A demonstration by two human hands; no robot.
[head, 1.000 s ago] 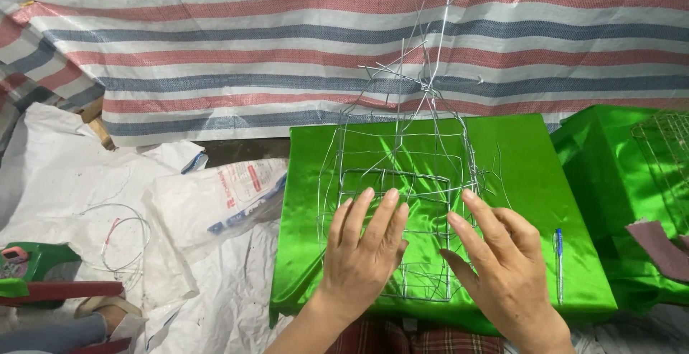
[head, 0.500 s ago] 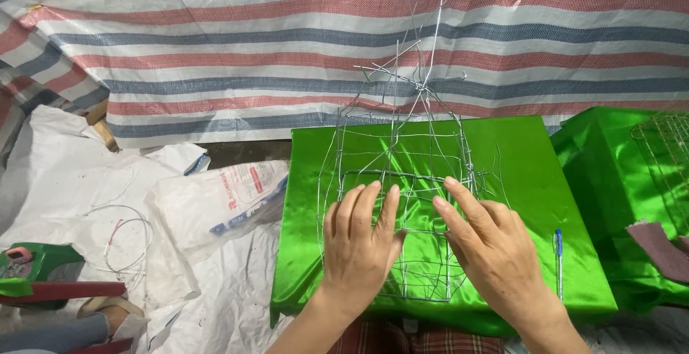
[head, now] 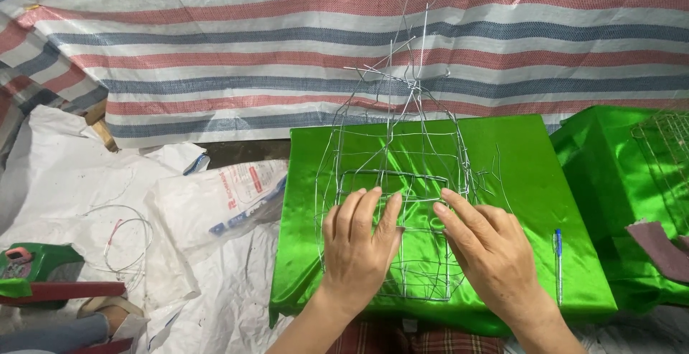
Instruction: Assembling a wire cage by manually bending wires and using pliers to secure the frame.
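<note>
Pressing flat with both palms on a wire frame (head: 391, 203) that lies on a green satin board (head: 524, 182). Left hand (head: 359, 243) spread over the frame's lower middle, fingers together and extended, nothing clasped. Right hand (head: 488, 250) laid just beside it, fingers angled toward the left hand, likewise open and gripping nothing — only bearing down on the wires. Frame sits centred on the board, its far end rising into a tangle of loose wire ends (head: 409, 74) in front of a striped tarp (head: 344, 38).

To do this well, probably best to keep the palms flat and the load even, so the thin wires settle against the satin rather than kink. Worth minding the cut ends near the right fingertips — likely sharp, and apt to snag the cloth.

Blue pen (head: 558, 243) lying on the board to the right, apart from the frame. Second green-covered piece (head: 610, 153) further right. White sack (head: 215, 196) and a loose coil of wire (head: 122, 239) to the left.
</note>
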